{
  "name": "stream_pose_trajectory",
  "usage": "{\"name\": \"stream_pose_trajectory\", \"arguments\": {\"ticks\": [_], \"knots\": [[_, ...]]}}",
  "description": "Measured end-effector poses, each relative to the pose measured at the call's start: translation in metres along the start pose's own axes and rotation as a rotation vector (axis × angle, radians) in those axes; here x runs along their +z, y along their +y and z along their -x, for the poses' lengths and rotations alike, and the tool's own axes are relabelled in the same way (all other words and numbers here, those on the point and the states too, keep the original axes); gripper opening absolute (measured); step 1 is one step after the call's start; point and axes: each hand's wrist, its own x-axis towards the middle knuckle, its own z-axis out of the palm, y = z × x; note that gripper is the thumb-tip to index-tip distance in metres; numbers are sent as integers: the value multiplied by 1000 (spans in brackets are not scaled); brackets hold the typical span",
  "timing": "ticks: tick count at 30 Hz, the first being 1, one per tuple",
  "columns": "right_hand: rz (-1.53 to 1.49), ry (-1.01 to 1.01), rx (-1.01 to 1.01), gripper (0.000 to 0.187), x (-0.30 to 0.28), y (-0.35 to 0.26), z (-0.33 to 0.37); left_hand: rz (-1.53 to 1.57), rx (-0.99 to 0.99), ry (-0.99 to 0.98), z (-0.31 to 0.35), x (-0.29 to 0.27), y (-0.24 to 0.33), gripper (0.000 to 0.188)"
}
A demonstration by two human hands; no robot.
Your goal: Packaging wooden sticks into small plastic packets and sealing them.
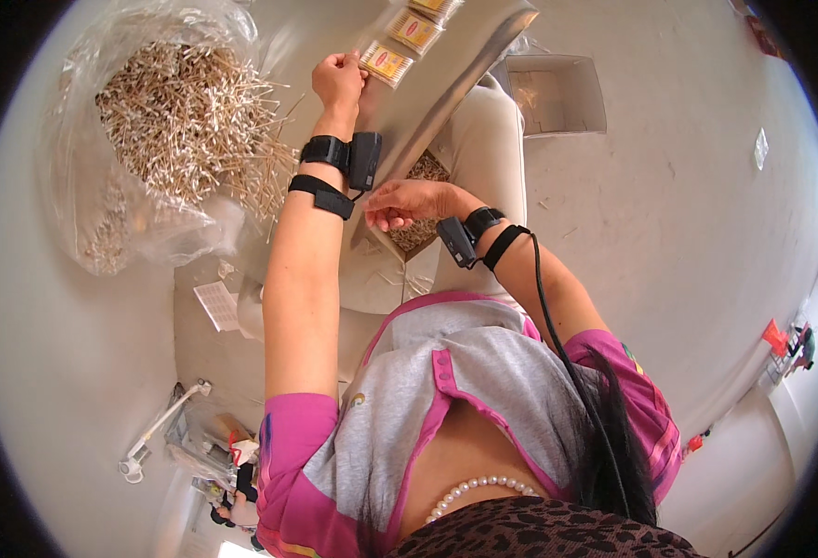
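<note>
Here, the left hand (337, 84) has its fingers closed on the edge of a flat, square, clear-and-yellow packet (385, 64), the nearest in a row on the grey metal table (411, 113). The right hand (411, 202) curls its fingers loosely before a heap of thin brownish sticks (418, 234), their grip impossible to tell; leftward, a clear plastic bag (169, 234) holds pale-tipped wooden swabs (176, 121).

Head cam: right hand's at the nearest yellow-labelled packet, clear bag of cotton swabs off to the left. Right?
Wrong hand: the head view shows the left hand at the nearest yellow-labelled packet. The clear bag of cotton swabs is off to the left.
</note>
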Motion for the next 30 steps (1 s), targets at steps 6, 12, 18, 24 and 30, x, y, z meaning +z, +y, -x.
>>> {"name": "stream_pose_trajectory", "arguments": {"ticks": [6,12,18,24,30], "knots": [[2,0,4,35,-2,-4,-4,-117,56,-22,-10,12,14,19],[-14,-27,-8,34,-3,-3,-7,-157,143,28,-14,19,12,16],[14,15,-13,32,1,-6,-2,-12,87,-74,-7,15,12,29],[4,-58,-29,31,-8,-2,-8,37,69,-166,32,-21,16,38],[29,17,-72,30,-11,-2,-8,-145,49,-517,118,-113,-22,25]]}}
